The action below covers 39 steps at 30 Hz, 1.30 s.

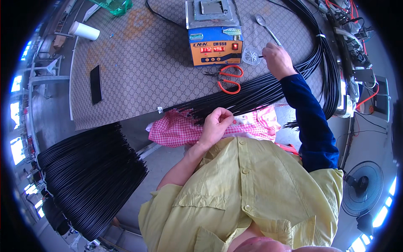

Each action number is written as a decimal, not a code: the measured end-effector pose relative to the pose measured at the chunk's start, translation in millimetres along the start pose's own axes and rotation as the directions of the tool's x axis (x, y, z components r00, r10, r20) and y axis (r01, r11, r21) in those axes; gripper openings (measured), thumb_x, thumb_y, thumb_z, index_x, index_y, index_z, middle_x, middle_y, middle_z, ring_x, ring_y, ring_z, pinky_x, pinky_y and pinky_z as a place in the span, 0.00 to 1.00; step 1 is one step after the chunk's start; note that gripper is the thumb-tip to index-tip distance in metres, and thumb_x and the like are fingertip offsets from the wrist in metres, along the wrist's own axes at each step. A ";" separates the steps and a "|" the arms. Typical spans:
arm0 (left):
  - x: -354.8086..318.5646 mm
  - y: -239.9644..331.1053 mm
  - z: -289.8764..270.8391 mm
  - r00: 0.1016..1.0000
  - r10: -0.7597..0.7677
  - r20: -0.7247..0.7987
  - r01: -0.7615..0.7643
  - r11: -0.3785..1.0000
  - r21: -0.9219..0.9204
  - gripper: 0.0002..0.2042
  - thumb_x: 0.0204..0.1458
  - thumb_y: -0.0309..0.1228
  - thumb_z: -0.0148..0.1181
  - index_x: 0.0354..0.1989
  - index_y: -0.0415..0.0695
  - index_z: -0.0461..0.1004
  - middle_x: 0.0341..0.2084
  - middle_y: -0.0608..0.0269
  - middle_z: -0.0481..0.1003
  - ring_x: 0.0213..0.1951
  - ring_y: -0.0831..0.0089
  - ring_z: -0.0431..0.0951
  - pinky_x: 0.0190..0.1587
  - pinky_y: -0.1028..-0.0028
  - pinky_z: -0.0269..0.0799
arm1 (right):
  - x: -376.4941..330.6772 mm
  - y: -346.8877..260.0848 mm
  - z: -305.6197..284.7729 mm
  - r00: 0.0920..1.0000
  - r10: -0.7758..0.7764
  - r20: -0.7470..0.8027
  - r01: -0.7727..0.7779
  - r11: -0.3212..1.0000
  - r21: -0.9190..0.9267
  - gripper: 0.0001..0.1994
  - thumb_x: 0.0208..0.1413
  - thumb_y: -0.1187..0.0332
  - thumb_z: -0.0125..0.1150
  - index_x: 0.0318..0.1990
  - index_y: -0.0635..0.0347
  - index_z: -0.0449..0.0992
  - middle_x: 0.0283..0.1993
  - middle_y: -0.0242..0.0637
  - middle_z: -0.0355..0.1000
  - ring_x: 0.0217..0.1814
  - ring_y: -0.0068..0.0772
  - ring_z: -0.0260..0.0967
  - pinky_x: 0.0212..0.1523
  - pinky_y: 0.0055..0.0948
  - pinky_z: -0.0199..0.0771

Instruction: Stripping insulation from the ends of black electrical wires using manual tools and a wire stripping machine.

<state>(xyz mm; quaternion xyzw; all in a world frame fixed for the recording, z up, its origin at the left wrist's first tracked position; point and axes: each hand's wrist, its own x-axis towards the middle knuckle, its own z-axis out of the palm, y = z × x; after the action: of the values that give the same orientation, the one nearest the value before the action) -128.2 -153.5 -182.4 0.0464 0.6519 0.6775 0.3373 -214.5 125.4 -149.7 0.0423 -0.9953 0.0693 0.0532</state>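
Cable end (262,56), it seems, sits at the clear dish (251,53), pinched by the right hand (276,59); left hand (216,124) is closed, contents hidden. Work is underway: other cables (260,90) lie bundled across the bench (138,75), finished ones indistinguishable.

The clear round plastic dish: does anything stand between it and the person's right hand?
Nothing visible stands in the way; only the thin black tip pinched by the right hand projects toward the dish.

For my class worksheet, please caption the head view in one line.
Right hand holds something thin and dark at a clear dish, left hand beside black cables, near a solder pot.
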 end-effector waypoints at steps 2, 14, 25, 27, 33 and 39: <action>0.0 -2.6 -1.1 1.000 -0.014 -0.003 0.014 1.000 0.004 0.04 0.47 0.22 0.55 0.31 0.36 0.68 0.24 0.64 0.73 0.28 0.80 0.73 0.32 0.81 0.69 | -2.3 -6.4 -1.8 0.995 -0.103 0.004 0.103 0.994 -0.035 0.03 0.39 0.75 0.51 0.24 0.59 0.70 0.30 0.38 0.65 0.38 0.39 0.65 0.38 0.34 0.67; -0.8 -3.8 -1.4 1.000 -0.016 -0.010 0.016 0.999 0.046 0.04 0.46 0.22 0.56 0.30 0.36 0.68 0.24 0.63 0.73 0.28 0.80 0.74 0.32 0.80 0.69 | -9.3 -9.1 -2.3 0.995 -0.077 -0.065 0.079 0.996 0.035 0.03 0.39 0.75 0.51 0.25 0.59 0.71 0.30 0.38 0.64 0.35 0.41 0.65 0.37 0.35 0.66; 4.5 0.0 -9.6 0.998 0.005 -0.060 -0.007 0.999 -0.036 0.04 0.47 0.22 0.55 0.31 0.37 0.68 0.24 0.67 0.72 0.26 0.83 0.71 0.30 0.83 0.68 | 0.6 9.2 -46.8 0.972 0.226 0.060 -0.226 0.842 0.491 0.08 0.44 0.71 0.57 0.33 0.61 0.76 0.25 0.42 0.72 0.28 0.34 0.70 0.32 0.27 0.68; 6.9 -3.6 -12.3 0.996 -0.003 -0.085 -0.004 0.997 -0.080 0.04 0.48 0.22 0.54 0.32 0.37 0.68 0.24 0.68 0.71 0.26 0.84 0.70 0.30 0.83 0.68 | 8.4 3.8 -59.6 0.974 0.226 0.025 -0.208 0.842 0.498 0.08 0.44 0.71 0.57 0.33 0.61 0.76 0.25 0.42 0.72 0.28 0.33 0.70 0.32 0.27 0.68; 13.3 -10.3 -18.1 0.999 -0.008 -0.035 0.005 0.995 -0.100 0.05 0.49 0.22 0.53 0.34 0.38 0.67 0.26 0.68 0.68 0.29 0.84 0.68 0.33 0.82 0.68 | 49.6 -20.3 -86.0 0.983 0.109 -0.148 -0.048 0.929 0.368 0.07 0.47 0.68 0.53 0.29 0.61 0.75 0.25 0.44 0.71 0.29 0.43 0.70 0.32 0.32 0.69; 14.7 -15.8 -20.1 0.998 0.009 -0.067 -0.021 0.984 -0.178 0.04 0.48 0.22 0.53 0.32 0.38 0.67 0.23 0.70 0.68 0.25 0.85 0.67 0.29 0.84 0.65 | 98.4 -37.0 -91.4 0.982 -0.022 -0.188 0.069 0.967 0.245 0.08 0.46 0.66 0.53 0.28 0.59 0.75 0.23 0.44 0.71 0.27 0.45 0.69 0.30 0.34 0.69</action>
<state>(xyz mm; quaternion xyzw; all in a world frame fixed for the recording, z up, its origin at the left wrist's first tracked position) -143.3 -164.2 -205.3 -0.0015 0.5988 0.7371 0.3134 -299.5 94.4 -43.8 0.0651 -0.9682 0.1965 0.1408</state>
